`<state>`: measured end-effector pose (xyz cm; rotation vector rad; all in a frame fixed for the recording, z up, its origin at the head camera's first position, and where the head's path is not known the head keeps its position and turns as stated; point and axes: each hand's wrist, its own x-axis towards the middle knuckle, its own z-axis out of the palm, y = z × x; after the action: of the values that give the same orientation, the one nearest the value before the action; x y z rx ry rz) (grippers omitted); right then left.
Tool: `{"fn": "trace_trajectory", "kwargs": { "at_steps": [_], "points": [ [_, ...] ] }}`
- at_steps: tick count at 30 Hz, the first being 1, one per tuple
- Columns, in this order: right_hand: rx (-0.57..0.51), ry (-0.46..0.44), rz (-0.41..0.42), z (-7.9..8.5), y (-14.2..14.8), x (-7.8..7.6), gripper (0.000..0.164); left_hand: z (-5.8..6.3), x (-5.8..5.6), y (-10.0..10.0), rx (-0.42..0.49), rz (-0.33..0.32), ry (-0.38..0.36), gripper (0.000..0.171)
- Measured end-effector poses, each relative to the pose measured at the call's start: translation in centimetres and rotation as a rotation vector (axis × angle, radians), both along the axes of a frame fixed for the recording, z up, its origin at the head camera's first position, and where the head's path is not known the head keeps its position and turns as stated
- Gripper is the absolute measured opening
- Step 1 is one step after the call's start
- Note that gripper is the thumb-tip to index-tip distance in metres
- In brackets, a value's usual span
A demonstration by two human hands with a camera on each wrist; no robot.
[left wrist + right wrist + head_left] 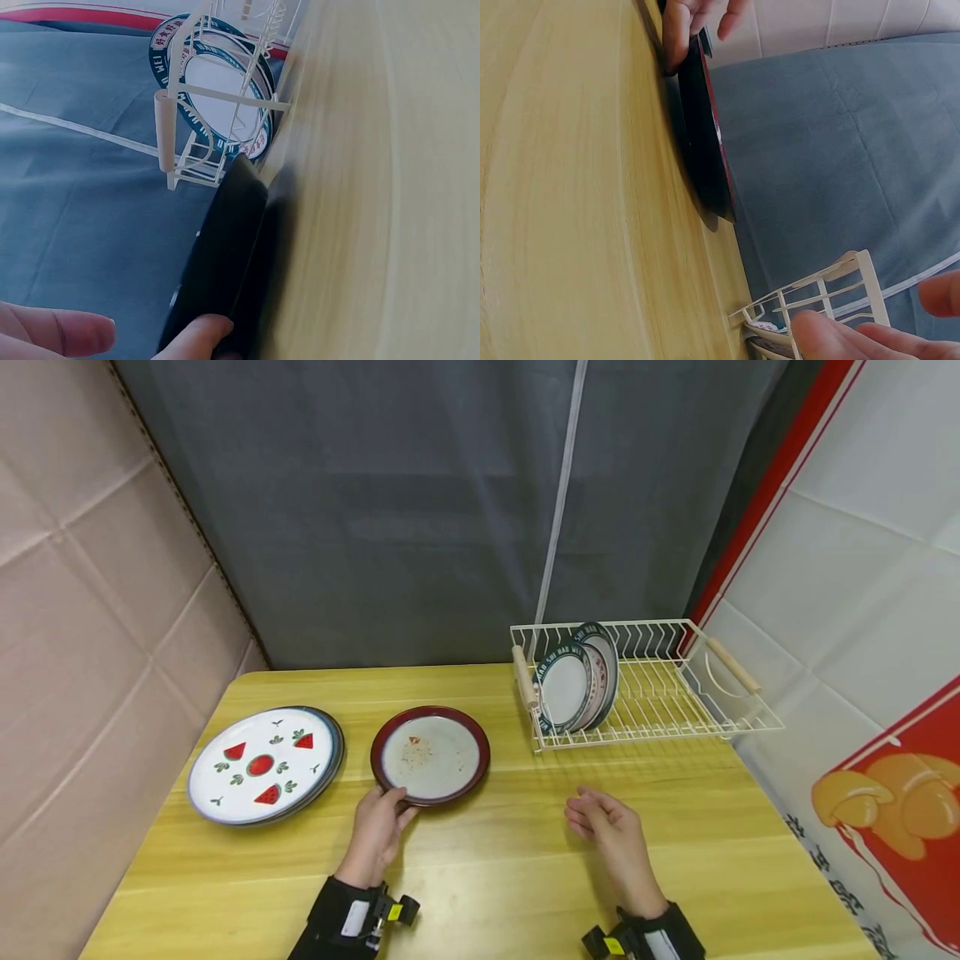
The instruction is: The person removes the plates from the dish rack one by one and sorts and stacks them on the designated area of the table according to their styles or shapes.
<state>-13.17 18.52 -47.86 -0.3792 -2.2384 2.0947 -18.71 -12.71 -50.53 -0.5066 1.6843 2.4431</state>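
Observation:
A plate with a dark red rim (pixel 430 756) and brown crumbs on its white middle is at the centre of the table. My left hand (pixel 377 832) pinches its near edge, thumb on top of the rim. Both wrist views show the plate's dark underside (pixel 697 127) close above the wood, with a shadow beneath. Over the table to the right, my right hand (pixel 611 839) hangs with loosely bent fingers and holds nothing. Beyond it stands a white wire dish rack (pixel 675 693), where several green-rimmed plates (pixel 564 689) stand upright at the left end.
A stack of plates (pixel 258 766) lies at the left of the table, the top one white with watermelon pictures. A grey curtain (pixel 375 527) closes off the back, and pale walls (pixel 90 652) flank both sides. Wooden handles (pixel 731 664) stick out at the rack's ends.

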Motion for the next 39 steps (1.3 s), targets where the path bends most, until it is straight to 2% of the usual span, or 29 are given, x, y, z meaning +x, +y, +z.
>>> {"fn": "trace_trajectory", "kwargs": {
  "at_steps": [6, 19, 23, 32, 39],
  "points": [
    [0.004, -0.002, 0.002, -0.3, -0.1, -0.1, 0.036, 0.7, 0.4, -0.3, -0.113, 0.032, -0.018, 0.064],
    [0.023, -0.019, 0.009, 0.0, -0.1, -0.2, 0.037, 1.9, 2.3, -0.3, -0.216, 0.060, 0.007, 0.065],
    [0.032, -0.017, 0.010, 0.2, 0.0, -0.2, 0.036, 2.5, 2.8, -0.1, -0.243, 0.042, 0.035, 0.063],
    [0.066, 0.011, 0.019, 1.2, 0.5, -0.3, 0.038, 3.2, 4.5, 0.1, -0.352, -0.063, 0.102, 0.056],
    [0.112, 0.067, 0.000, 2.9, 1.7, -1.1, 0.041, 3.1, 5.4, 0.5, -0.438, -0.078, 0.138, 0.048]
  ]
}}
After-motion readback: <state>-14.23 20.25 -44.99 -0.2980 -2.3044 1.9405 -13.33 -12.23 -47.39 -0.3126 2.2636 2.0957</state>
